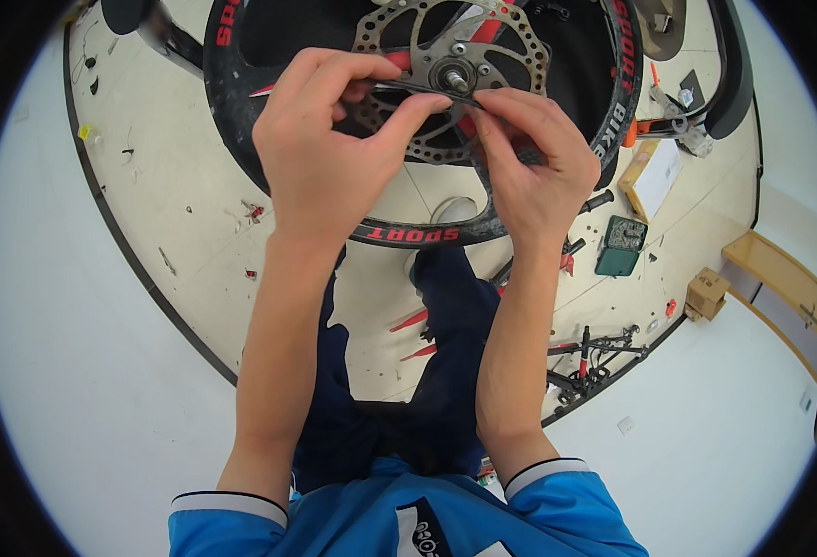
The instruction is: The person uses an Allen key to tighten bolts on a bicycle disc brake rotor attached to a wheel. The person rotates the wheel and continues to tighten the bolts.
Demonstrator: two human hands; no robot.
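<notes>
A black bicycle wheel with red lettering and a perforated metal brake disc stands upright in front of me. A thin dark flat part lies across the disc beside the hub axle. My left hand pinches its left end between thumb and fingers. My right hand pinches its right end just below the axle. Both forearms come up from the lower edge, in blue sleeves.
On the pale floor to the right lie a green box of small parts, a cardboard box, a small brown box, a black and red bicycle part and red-handled tools. White walls curve around.
</notes>
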